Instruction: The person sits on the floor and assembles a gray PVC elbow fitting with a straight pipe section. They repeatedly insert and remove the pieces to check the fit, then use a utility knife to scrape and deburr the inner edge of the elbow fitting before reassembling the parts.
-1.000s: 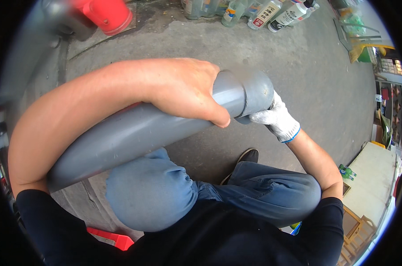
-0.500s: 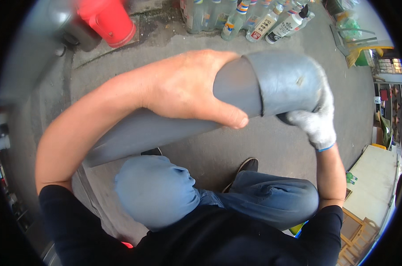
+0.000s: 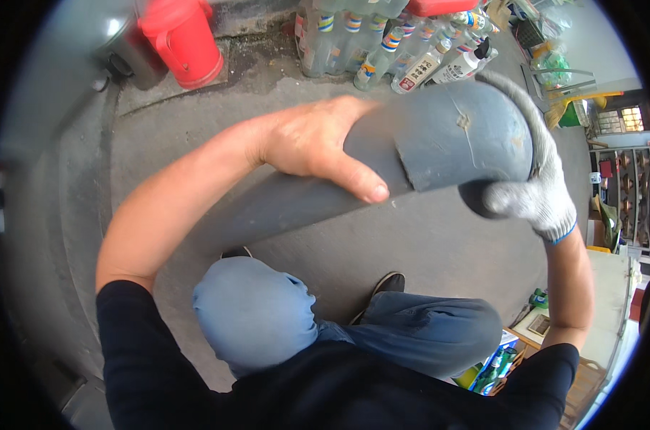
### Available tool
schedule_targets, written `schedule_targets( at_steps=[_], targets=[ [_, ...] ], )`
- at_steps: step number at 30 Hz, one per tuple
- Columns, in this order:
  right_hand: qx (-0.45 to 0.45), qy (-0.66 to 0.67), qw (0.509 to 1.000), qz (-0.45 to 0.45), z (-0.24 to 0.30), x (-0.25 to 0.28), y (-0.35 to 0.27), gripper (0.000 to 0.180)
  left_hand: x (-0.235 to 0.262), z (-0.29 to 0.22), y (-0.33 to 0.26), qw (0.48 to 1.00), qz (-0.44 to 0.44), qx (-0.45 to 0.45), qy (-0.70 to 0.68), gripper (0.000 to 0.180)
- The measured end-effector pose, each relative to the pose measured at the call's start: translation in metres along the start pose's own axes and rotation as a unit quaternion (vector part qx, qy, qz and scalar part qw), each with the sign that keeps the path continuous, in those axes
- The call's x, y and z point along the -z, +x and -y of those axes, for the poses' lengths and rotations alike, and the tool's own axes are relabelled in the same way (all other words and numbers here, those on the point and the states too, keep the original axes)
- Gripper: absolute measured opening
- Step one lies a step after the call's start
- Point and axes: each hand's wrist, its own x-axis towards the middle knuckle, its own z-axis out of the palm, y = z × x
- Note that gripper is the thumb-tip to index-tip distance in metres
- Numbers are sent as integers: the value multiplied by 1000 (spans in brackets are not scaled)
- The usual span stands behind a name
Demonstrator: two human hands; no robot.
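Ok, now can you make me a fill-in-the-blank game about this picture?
Unlike the gloved right hand, the left hand is ____.
The pipe under the left hand is coloured ____.
The jeans are ____.
In the picture, the red jug stands to the ____ of the bottles.

Missing words: bare; grey; blue; left.

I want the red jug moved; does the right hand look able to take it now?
Probably not: the gloved right hand holds the grey pipe fitting, and the red jug stands beyond the left forearm.
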Motion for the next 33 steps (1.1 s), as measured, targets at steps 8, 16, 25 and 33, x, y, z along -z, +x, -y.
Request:
schedule_targets(
  at_steps=[8, 16, 25, 33],
  targets=[
    [-154, 154, 976, -1, -32, -68, -63, 139, -20, 4, -31, 976, 133, 167, -50, 83],
    [-67, -15, 997, 25, -28, -49, -86, 140, -34, -24, -37, 994, 62, 95, 6, 84],
    [-39, -106, 993, 18, -16, -36, -94, 138, -47, -17, -27, 998, 16, 60, 32, 71],
    [-47, -63, 997, 3, -15, -40, -88, 135, -51, -9, -23, 994, -14, 37, 106, 81]
  ],
)
